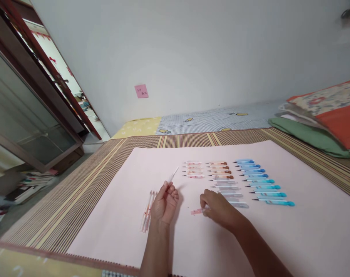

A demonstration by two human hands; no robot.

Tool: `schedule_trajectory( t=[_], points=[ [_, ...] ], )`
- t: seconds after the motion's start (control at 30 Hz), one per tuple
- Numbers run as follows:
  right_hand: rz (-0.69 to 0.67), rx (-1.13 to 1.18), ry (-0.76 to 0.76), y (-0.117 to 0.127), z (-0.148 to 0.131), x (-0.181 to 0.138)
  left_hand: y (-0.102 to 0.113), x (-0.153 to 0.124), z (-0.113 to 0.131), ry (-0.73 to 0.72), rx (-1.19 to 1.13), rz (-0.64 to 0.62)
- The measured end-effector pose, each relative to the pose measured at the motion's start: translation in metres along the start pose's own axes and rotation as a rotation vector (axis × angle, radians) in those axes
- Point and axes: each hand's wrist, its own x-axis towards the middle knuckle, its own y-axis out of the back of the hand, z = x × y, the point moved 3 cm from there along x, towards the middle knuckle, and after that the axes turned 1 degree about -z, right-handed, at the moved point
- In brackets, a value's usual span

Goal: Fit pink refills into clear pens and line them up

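Observation:
My left hand is closed around a slim white pen refill, which points up and to the right. My right hand pinches a pinkish translucent pen barrel low over the pale pink sheet; its far end is hidden by the fingers. Just left of my left hand, several pink patterned pens lie side by side. Beyond my right hand are rows of dark-tipped refills paired with barrels: pink ones, brown ones, grey ones and blue ones.
The sheet lies on a striped mat. Folded cloths and an orange-edged pillow are stacked at the right. A pink note is stuck to the white wall. A glass-panelled door stands at the left.

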Motion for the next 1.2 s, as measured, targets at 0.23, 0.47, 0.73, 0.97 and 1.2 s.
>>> schedule_trajectory(
  t=[0.23,0.47,0.73,0.97,1.2],
  points=[
    [0.154,0.739,0.022,0.013,0.015,0.007,0.002,0.0,-0.001,0.005,0.012,0.035],
    [0.202,1.334,-0.013,0.025,0.018,0.007,0.0,-0.001,-0.005,-0.002,0.05,0.04],
    [0.407,1.454,-0.027,0.03,0.017,0.008,0.003,0.0,-0.007,-0.05,0.145,-0.045],
    [0.53,1.394,0.016,0.038,0.02,0.007,-0.003,-0.003,-0.008,-0.085,0.322,-0.126],
    [0.545,1.249,0.004,0.041,0.013,0.006,-0.007,-0.006,-0.01,-0.095,0.423,-0.151]
  ],
)
